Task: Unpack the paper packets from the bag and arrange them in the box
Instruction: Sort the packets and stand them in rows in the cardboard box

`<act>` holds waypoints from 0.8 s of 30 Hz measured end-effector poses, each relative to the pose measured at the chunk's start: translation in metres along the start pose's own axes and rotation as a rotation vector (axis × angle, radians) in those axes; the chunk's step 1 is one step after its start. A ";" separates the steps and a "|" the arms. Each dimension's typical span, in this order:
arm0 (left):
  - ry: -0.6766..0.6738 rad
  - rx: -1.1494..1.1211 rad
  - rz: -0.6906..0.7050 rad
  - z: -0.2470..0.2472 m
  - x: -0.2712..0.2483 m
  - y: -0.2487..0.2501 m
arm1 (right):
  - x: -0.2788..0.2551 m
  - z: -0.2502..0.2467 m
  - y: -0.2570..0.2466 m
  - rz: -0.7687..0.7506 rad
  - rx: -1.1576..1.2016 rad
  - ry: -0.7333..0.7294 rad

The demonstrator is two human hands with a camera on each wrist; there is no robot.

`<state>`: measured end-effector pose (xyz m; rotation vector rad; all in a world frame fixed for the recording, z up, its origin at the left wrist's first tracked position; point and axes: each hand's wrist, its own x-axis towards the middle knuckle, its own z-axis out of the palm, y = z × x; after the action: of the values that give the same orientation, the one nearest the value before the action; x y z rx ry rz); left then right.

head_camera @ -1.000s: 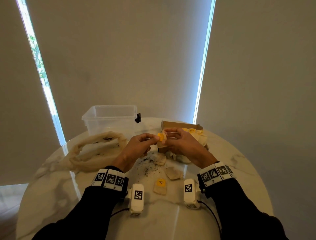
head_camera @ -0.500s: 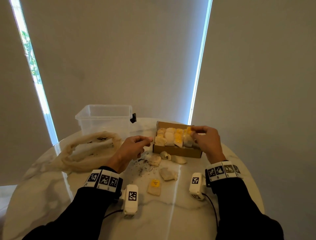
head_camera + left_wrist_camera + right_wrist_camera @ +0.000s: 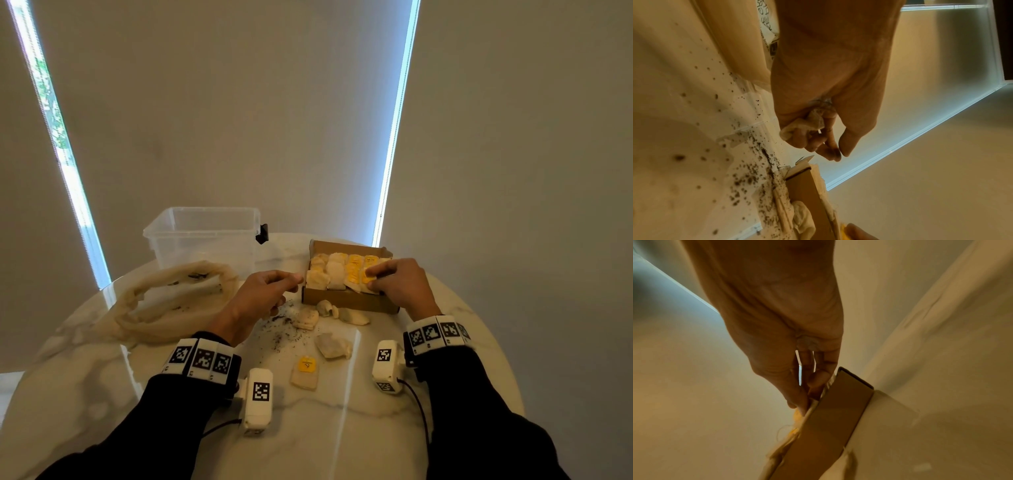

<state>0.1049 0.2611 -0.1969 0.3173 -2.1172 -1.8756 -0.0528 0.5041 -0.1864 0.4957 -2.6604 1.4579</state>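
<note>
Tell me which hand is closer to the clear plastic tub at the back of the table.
Left. The left hand hovers just in front of the tub, toward its right side. The right hand is farther right, over the cardboard box, pinching a yellow-tagged packet.

— What's the table made of, by the look?
— Polished pale marble with grey veining, glossy enough to mirror the window strips. Dark crumbs lie gritty on it near its middle.
— And the box?
— Plain brown cardboard, matt, raw cut edges. The packets in it are thin cream paper, crinkled, some with smooth yellow tags.
— The bag toward the left edge?
— Soft beige stuff, rumpled, matt; cloth or paper, I cannot tell.
— Behind it?
— A tub of clear, smooth plastic, slightly cloudy.
— The sleeves?
— Black matt cloth.
</note>
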 end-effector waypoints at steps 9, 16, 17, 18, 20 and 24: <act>-0.013 -0.034 -0.038 0.003 -0.001 0.007 | -0.001 0.005 -0.002 -0.014 -0.051 0.027; -0.081 -0.496 -0.140 0.008 -0.001 0.022 | -0.029 0.019 -0.044 -0.222 0.142 -0.072; -0.093 -0.507 -0.137 0.009 -0.002 0.022 | -0.036 0.025 -0.052 -0.255 0.123 -0.149; -0.107 -0.515 -0.133 0.009 -0.003 0.021 | -0.042 0.030 -0.059 -0.290 0.103 -0.220; -0.146 -0.546 -0.126 0.008 -0.002 0.019 | -0.050 0.039 -0.068 -0.334 0.076 -0.331; -0.213 -0.588 -0.148 0.007 0.001 0.013 | -0.052 0.053 -0.070 -0.367 -0.016 -0.444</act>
<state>0.1016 0.2688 -0.1849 0.1451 -1.5777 -2.6033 0.0231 0.4380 -0.1694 1.3633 -2.6690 1.3359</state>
